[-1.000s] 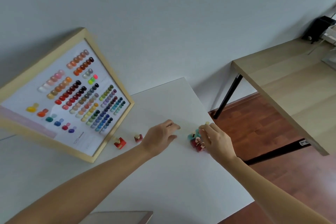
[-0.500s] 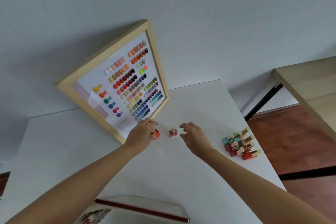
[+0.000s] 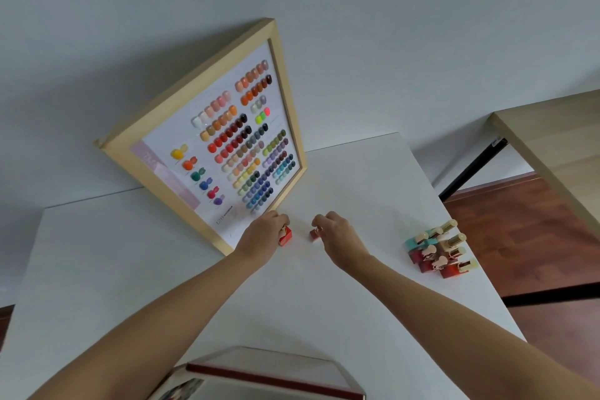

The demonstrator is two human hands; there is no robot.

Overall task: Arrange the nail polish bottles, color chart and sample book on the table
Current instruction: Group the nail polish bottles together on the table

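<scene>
Two red bottles stand mid-table just before the colour chart: left hand curled round the red bottle, right hand pinching the smaller bottle by fingertips. Best lifted straight up, kept upright, clear of the frame. The other bottles cluster well apart at the table edge; the sample book lies nearest.
</scene>
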